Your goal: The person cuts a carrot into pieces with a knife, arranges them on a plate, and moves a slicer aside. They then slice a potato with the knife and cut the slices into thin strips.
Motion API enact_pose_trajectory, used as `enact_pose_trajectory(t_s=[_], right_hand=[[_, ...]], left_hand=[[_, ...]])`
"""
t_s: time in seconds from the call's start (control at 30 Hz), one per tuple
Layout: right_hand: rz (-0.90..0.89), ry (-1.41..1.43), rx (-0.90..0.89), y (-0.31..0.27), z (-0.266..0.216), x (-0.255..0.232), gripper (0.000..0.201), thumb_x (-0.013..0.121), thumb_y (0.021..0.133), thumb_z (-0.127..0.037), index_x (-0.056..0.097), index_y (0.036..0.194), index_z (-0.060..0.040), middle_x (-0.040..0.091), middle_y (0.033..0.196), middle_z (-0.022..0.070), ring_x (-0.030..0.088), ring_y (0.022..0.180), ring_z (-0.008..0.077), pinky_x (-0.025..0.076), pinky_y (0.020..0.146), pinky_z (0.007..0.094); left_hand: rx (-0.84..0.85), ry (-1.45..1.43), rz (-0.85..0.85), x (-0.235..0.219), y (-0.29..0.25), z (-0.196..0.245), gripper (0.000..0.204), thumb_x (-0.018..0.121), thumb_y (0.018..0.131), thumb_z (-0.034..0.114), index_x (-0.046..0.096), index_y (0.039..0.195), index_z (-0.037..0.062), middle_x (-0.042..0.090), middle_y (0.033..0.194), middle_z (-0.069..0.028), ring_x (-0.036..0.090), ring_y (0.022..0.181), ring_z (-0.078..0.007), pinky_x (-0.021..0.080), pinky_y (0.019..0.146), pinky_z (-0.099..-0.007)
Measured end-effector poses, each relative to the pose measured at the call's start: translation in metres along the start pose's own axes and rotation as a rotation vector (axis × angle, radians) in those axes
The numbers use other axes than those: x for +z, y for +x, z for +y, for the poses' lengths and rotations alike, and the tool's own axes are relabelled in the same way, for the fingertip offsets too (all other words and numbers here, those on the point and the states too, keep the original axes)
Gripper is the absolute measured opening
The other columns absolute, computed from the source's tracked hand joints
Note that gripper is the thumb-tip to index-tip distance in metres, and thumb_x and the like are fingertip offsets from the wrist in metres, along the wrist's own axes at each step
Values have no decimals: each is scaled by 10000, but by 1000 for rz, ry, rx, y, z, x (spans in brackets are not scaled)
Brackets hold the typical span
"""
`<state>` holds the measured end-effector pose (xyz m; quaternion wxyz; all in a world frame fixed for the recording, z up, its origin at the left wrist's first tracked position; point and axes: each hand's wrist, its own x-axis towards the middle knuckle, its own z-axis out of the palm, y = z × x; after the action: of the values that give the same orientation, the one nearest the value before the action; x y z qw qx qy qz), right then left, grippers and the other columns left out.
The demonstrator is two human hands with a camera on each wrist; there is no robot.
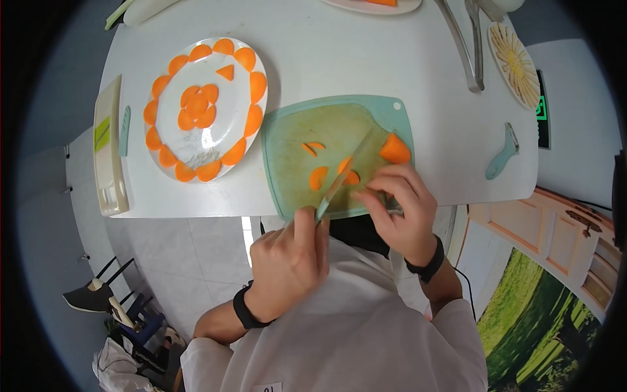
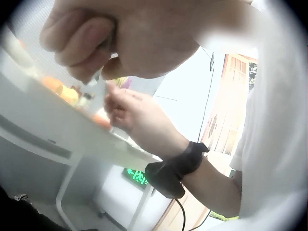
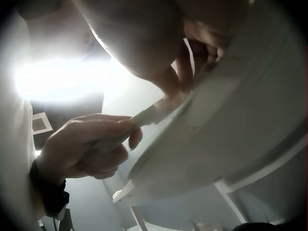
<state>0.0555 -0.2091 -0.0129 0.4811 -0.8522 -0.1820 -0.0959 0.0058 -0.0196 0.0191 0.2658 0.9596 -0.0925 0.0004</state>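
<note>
My left hand (image 1: pixel 287 255) grips the handle of a knife (image 1: pixel 336 186), whose blade slants up and right across a green cutting board (image 1: pixel 287 130). The blade passes over an orange carrot slice (image 1: pixel 353 177). Left of the blade lie another half-round carrot slice (image 1: pixel 318 178) and a few thin carrot strips (image 1: pixel 316 146). My right hand (image 1: pixel 408 212) hovers over the board's right front part, fingers loosely bent, fingertips close to the slice beside the blade. Nothing shows between its thumb and fingers. Just beyond its knuckles sits a thick carrot chunk (image 1: pixel 396 149).
Left of the board stands a white plate (image 1: pixel 228 127) with carrot slices ringing its rim and a carrot flower inside. A slicer (image 1: pixel 108 153) lies at the left edge. To the right are a peeler (image 1: pixel 501 157), metal tongs (image 1: pixel 467 59) and an oval dish (image 1: pixel 499 49).
</note>
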Motion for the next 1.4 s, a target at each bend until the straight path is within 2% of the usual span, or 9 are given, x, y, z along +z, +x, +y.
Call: enact_pose_trajectory(t_s=[0.13,0.17,0.27,0.4,0.47,0.77,1.07,1.2,1.4], right_hand=[[-61,232,120,-6,-30,1,243,832,815,-139,659,948,-31,663,845,80,639,662,214,511,585,316],[-5,203,89,-5,-32,4,159,753,889,-110,649,966,-17,684,797,80,663,639,171,504,568,283],[12,351,504,-7,-38,-8,94,674,947,-86,639,963,0,704,765,78,687,660,136,506,580,260],[201,344,446,-14,-23,-10,147,617,980,-68,586,1091,24,719,769,74,699,705,117,536,639,273],[94,190,415,-22,-15,-18,194,630,970,-61,568,1135,19,702,779,89,677,660,138,533,642,272],[-36,4,214,-21,-16,-15,212,698,924,-63,618,1110,-1,634,727,111,608,559,235,476,535,304],[18,-96,224,-17,-15,-13,193,692,920,-53,633,1099,-10,660,755,115,633,589,266,492,542,330],[-7,-200,160,-25,-8,-22,224,721,883,-53,677,1102,-29,628,721,83,584,545,235,452,498,333],[-113,-348,39,-35,-3,-29,317,768,820,-68,737,1134,-103,514,654,6,493,496,170,390,455,312]], left_hand=[[79,-38,46,9,5,13,264,683,898,141,558,1080,-2,600,742,-93,601,529,-245,469,479,-352],[108,-60,60,15,7,16,298,683,895,146,562,1116,-11,605,783,-97,613,560,-244,472,490,-348],[185,-98,20,17,10,19,464,709,881,207,557,1245,-38,593,874,-110,625,673,-248,500,564,-345],[328,-160,79,12,11,6,467,745,831,165,616,1237,-27,564,847,-96,574,679,-247,493,594,-361],[394,-191,192,21,8,-8,450,762,761,51,652,1190,-25,604,883,-110,575,669,-257,474,557,-354],[362,-28,245,21,32,-8,567,772,750,112,694,1308,177,507,830,-45,534,671,-188,448,530,-304],[169,32,276,13,33,-14,369,745,845,57,736,1211,101,545,819,-46,488,608,-187,440,534,-319],[340,34,270,26,26,-26,383,791,786,129,752,1167,114,512,824,-35,498,647,-181,443,522,-309],[343,48,244,36,19,-29,408,810,767,131,758,1171,125,482,805,-33,479,665,-186,429,550,-313]])
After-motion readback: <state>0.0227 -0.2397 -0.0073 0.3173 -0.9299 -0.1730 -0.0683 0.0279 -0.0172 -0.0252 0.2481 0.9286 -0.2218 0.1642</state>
